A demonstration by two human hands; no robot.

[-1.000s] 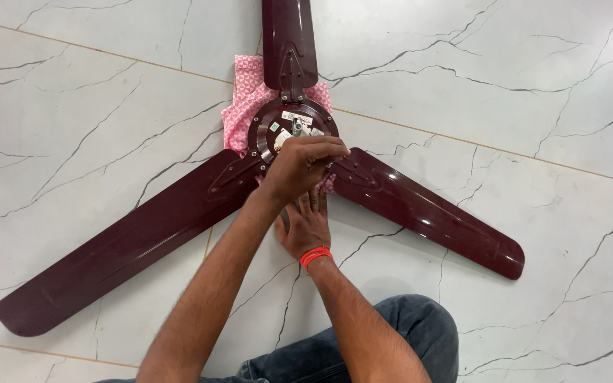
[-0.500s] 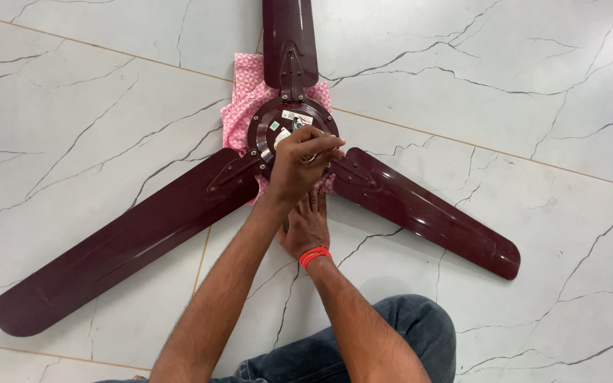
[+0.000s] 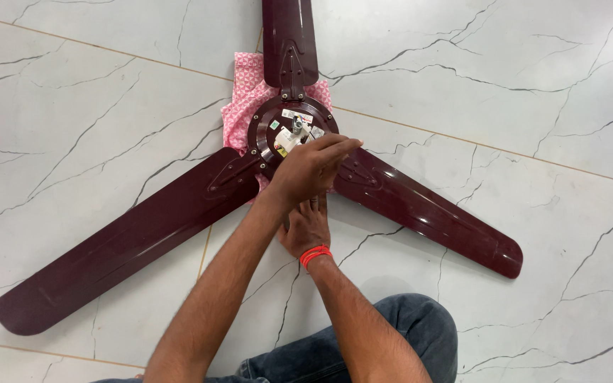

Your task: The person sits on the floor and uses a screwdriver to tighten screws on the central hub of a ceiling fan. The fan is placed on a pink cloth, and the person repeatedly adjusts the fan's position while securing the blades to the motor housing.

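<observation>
I note the left hand (image 3: 310, 170) has slid slightly right across the maroon ceiling fan's hub (image 3: 278, 135) on the floor (image 3: 519, 92), fingers narrowed near the centre shaft (image 3: 297, 125); grip unclear; the right hand (image 3: 306, 228) remains beneath it, flat by the hub; pink cloth (image 3: 246, 96) unchanged; work continues at the hub.

Under me lay a white marble floor (image 3: 519, 92) with dark grey veins and thin tan joints between its slabs. A pink patterned cloth (image 3: 244, 99) was spread on it. My blue jeans (image 3: 413, 326) showed at the bottom edge.
</observation>
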